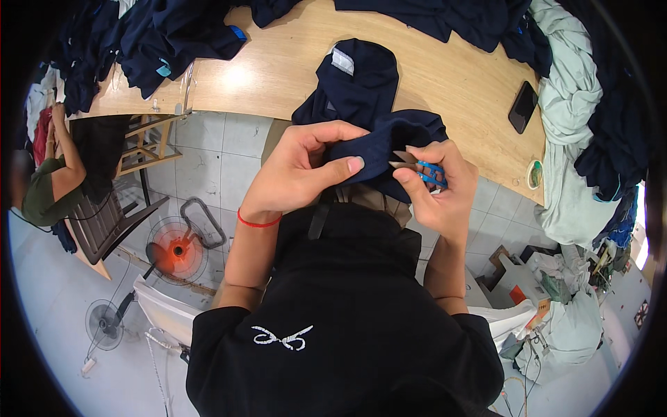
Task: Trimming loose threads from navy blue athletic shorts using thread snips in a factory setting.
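Note:
My left hand (309, 167) pinches a folded edge of a navy blue garment (361, 87) between thumb and fingers, just off the table's near edge. Close by on the right, my right hand (445, 187) is closed around small thread snips (432, 174) with a blue handle. Their two metal blades stand slightly apart and point left at the held cloth; whether they touch it I cannot tell. The rest of the garment lies on the tabletop beyond my hands, with a white label showing near its far end.
The wooden table (278, 76) curves ahead of me, with navy garments (170, 42) heaped along its far side. A dark phone (523, 107) and a small round item (534, 174) lie at right beside pale green cloth (570, 83). Far left, another person (52, 177) handles cloth near a fan (177, 250).

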`<move>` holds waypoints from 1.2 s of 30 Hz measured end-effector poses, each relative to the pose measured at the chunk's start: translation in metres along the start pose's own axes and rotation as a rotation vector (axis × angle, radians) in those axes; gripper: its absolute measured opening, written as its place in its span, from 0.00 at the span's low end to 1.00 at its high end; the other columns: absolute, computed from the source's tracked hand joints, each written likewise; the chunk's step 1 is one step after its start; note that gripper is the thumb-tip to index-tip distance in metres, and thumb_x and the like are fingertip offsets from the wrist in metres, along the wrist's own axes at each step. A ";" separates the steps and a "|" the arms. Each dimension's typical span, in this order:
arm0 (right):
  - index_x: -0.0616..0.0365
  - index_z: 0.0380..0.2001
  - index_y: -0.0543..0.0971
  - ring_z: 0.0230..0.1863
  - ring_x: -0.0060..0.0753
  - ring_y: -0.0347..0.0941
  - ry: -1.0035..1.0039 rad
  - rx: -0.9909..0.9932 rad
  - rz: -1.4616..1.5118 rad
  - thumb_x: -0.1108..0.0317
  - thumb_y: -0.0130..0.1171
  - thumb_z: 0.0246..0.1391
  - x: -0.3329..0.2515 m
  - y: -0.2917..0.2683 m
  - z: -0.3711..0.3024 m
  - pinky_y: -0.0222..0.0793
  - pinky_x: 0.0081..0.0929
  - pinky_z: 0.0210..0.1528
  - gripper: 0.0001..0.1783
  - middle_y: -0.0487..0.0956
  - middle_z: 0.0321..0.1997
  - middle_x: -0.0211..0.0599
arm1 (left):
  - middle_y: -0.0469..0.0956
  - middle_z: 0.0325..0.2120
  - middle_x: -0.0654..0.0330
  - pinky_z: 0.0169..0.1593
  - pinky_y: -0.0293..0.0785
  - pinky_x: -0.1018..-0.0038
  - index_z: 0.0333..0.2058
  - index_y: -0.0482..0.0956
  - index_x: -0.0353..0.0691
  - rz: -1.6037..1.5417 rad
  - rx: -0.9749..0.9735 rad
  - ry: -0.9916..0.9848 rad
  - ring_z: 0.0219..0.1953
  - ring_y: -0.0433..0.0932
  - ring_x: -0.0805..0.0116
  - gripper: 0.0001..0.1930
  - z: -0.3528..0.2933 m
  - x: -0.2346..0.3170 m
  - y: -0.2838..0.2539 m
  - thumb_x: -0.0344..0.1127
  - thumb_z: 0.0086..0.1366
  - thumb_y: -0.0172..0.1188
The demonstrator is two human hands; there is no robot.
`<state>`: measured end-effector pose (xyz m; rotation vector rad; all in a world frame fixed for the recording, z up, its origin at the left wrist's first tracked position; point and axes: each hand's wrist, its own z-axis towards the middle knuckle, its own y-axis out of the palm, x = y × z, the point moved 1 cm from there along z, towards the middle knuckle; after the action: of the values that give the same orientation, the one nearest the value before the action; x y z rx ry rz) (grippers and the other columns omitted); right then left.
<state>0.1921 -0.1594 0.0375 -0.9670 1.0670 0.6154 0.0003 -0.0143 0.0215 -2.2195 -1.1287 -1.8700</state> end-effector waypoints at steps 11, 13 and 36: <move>0.65 0.32 0.83 0.24 0.36 0.80 -0.155 -0.061 -0.218 0.67 0.83 0.48 -0.007 0.003 0.006 0.71 0.27 0.28 0.18 0.82 0.26 0.39 | 0.86 0.44 0.61 0.51 0.76 0.79 0.52 0.84 0.26 0.258 -0.021 0.065 0.46 0.80 0.78 0.12 -0.005 0.013 0.012 0.22 0.71 0.64; 0.65 0.30 0.83 0.23 0.38 0.80 -0.153 -0.085 -0.223 0.68 0.83 0.47 -0.007 0.004 0.008 0.72 0.27 0.28 0.17 0.82 0.25 0.41 | 0.85 0.44 0.61 0.51 0.76 0.79 0.52 0.84 0.26 0.287 -0.022 0.060 0.46 0.80 0.78 0.12 -0.005 0.013 0.010 0.22 0.71 0.64; 0.59 0.52 0.81 0.46 0.37 0.87 0.546 0.413 1.155 0.67 0.57 0.74 0.041 -0.057 0.005 0.84 0.31 0.45 0.11 0.87 0.46 0.38 | 0.83 0.35 0.50 0.45 0.77 0.61 0.38 0.83 0.31 0.836 -0.039 0.180 0.38 0.82 0.54 0.16 0.015 -0.084 -0.061 0.41 0.66 0.74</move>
<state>0.2570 -0.1825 0.0205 -0.0470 2.1616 1.0123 -0.0213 -0.0047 -0.0807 -1.9987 -0.0765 -1.6393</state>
